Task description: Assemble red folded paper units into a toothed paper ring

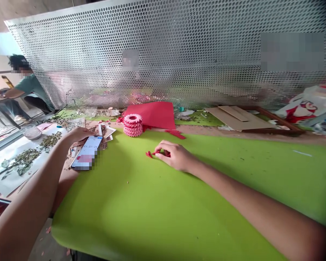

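Observation:
My right hand is over the green mat, thumb and fingers pinched on a small red folded paper piece. Just left of its fingertips lies another red folded paper piece. A ring-shaped stack of pink and red folded paper stands upright farther back. My left hand reaches across the left side with fingers stretched out, at the top edge of a phone showing a running timer. Its fingertips are partly lost among paper scraps.
Red paper sheet and red scraps lie behind the stack. A perforated metal panel closes off the back. Dried plants cover white paper at left; cardboard and a plastic bag are at right. Another person sits far left.

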Available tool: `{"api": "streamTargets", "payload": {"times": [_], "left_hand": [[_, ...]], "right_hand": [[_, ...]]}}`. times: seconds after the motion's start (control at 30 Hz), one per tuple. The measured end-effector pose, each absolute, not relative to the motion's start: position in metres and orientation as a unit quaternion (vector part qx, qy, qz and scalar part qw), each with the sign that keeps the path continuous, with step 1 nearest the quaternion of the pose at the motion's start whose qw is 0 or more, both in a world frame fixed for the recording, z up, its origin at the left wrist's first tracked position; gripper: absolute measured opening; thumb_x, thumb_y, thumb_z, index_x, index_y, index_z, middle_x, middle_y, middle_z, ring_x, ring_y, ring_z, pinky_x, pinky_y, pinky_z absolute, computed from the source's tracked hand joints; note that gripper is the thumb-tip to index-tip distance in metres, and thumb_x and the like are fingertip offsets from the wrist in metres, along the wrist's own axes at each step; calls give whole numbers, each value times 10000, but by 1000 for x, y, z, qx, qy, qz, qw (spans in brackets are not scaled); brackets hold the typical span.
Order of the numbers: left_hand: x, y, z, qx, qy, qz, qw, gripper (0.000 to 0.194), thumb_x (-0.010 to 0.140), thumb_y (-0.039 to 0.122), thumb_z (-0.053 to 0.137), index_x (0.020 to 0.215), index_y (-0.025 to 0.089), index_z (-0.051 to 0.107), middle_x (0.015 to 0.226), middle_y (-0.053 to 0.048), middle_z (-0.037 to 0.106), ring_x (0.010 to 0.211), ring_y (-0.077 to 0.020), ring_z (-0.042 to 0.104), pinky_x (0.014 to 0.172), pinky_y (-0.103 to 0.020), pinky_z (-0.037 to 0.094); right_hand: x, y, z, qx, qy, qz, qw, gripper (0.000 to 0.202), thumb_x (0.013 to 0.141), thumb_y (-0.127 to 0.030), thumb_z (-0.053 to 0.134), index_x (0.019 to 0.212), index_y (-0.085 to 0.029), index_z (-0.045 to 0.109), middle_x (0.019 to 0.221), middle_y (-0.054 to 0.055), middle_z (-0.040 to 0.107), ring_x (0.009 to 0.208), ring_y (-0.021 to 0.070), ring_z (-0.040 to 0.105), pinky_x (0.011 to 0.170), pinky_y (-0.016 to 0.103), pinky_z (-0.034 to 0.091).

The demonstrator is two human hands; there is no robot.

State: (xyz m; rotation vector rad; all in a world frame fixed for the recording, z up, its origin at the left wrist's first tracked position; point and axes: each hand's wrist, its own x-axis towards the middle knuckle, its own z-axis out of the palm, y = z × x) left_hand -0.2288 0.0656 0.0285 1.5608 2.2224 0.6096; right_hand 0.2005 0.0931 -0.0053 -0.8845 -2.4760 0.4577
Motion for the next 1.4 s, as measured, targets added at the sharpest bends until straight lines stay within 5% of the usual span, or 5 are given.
{"api": "streamTargets", "payload": {"times": [0.23, 0.5, 1.0, 1.23, 1.4], "left_hand": [[-226, 68, 27, 532, 807, 179, 183, 564, 534, 744, 702, 694, 204, 703, 633, -35, 658, 667, -232, 610, 581, -286, 395], [-225, 61, 37, 545, 802, 143, 200, 632, 527, 786, 673, 809, 223, 721, 871, -56, 723, 796, -249, 623, 678, -296, 441], [-221, 62, 38, 562, 794, 89, 213, 696, 466, 777, 691, 871, 211, 687, 838, -63, 707, 794, -269, 631, 628, -305, 435], [-214, 54, 46, 534, 820, 94, 184, 854, 698, 853, 439, 1245, 232, 650, 1295, -134, 648, 1124, -371, 611, 849, -405, 484], [-213, 54, 49, 528, 824, 86, 187, 854, 640, 866, 472, 1183, 245, 693, 1275, -105, 670, 1126, -380, 617, 876, -394, 499]], "right_hand": [[201, 91, -2, -321, -907, 160, 221, 113, 913, -272, 599, 937, -185, 667, 949, 52, 670, 681, 154, 584, 649, 273, 432], [204, 97, -8, -311, -908, 176, 218, 130, 935, -303, 573, 945, -197, 648, 952, 48, 653, 692, 152, 572, 656, 272, 426], [205, 96, -8, -315, -905, 185, 218, 117, 931, -292, 577, 940, -200, 647, 941, 42, 646, 630, 130, 537, 598, 252, 396], [205, 96, -8, -320, -905, 186, 211, 133, 934, -307, 569, 941, -203, 651, 956, 42, 647, 638, 133, 545, 609, 258, 410], [205, 95, -6, -317, -906, 182, 213, 140, 933, -307, 564, 942, -199, 651, 949, 47, 650, 642, 137, 547, 616, 265, 415]]}}
